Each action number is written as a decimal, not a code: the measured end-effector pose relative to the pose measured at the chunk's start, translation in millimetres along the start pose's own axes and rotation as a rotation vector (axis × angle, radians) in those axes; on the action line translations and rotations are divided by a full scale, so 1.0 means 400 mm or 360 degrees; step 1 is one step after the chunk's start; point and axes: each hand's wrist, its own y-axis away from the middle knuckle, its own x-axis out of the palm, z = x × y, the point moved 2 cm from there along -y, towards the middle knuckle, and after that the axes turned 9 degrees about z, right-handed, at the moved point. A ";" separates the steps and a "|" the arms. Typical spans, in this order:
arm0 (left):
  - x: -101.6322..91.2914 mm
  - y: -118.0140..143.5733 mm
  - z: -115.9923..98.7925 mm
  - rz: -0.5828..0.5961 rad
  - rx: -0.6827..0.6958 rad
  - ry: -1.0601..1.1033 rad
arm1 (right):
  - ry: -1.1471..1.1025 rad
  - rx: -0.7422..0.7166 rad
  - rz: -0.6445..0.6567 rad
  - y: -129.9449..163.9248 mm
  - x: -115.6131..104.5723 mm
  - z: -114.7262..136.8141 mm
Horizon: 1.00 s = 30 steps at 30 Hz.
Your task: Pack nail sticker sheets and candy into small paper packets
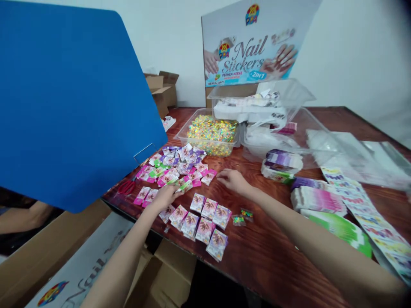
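My left hand (165, 197) reaches over the table's left part, fingers bent together at the edge of a small green-and-white box (185, 185). The box lies at the front of a loose heap of small printed boxes (180, 160) in purple, pink and green. My right hand (234, 180) is low over the table with its fingers slightly curved and nothing visible in them. Its fingertips are just right of a pink box (208, 176). Nearer to me stand rows of small boxes (205, 231), with two little clear packets of colored candy (239, 220) beside them.
A clear tub of wrapped candies (212, 132) stands behind the heap, beside stacked clear tubs (260, 102). Flat carton stacks (317, 200) and a sticker strip (369, 214) lie right. A blue board (70, 98) rises left; red scissors (126, 187) lie near it.
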 end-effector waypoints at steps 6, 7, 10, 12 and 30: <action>-0.063 0.060 0.006 -0.0443 0.0105 0.0971 | -0.0181 0.0041 -0.0115 -0.004 -0.114 -0.016; -0.071 0.070 0.002 -0.0519 0.0076 0.1118 | -0.0220 0.0057 -0.0139 -0.002 -0.138 -0.023; -0.089 0.095 -0.023 -0.0726 -0.0056 0.1554 | -0.0371 -0.0038 -0.0227 0.006 -0.199 -0.031; -0.093 0.108 -0.044 -0.0835 -0.0110 0.1960 | -0.0381 -0.0097 -0.0270 0.006 -0.231 -0.025; -0.037 0.185 -0.033 -0.1068 -0.0693 0.3165 | 0.0490 0.0275 0.0450 -0.507 -0.208 -0.152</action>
